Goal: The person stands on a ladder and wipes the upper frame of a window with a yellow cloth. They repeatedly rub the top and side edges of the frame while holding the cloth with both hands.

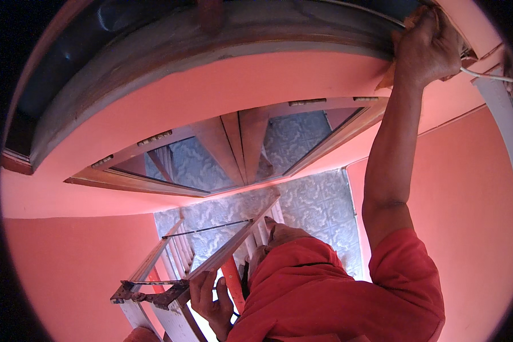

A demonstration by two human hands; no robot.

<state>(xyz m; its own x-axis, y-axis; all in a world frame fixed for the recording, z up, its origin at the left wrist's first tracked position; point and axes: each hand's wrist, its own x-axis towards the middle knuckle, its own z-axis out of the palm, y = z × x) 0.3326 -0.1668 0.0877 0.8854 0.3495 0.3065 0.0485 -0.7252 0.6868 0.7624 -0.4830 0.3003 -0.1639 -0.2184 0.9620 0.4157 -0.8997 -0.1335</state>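
Note:
My right hand (pixel 429 47) is raised at the upper right, pressing a crumpled orange-brown sheet (pixel 387 78), cloth or sandpaper, against the corner of a dark window frame (pixel 196 49). The fingertips are partly hidden. At the lower left, my left hand (pixel 211 295) holds the side rail near the top of a wooden stepladder (pixel 228 241), its thumb apart from the fingers. Rusty, paint-spotted metal hinge hardware (pixel 154 293) joins the ladder's top just left of that hand. My red-sleeved torso leans over the ladder, and one foot shows near its rungs.
Below the upper frame is a wood-framed, glazed double window or door (pixel 235 147) in a pink wall (pixel 282 77). A white cable (pixel 489 76) and a pale curved panel (pixel 502 128) are at the right. Patterned floor tiles (pixel 320 205) lie far below.

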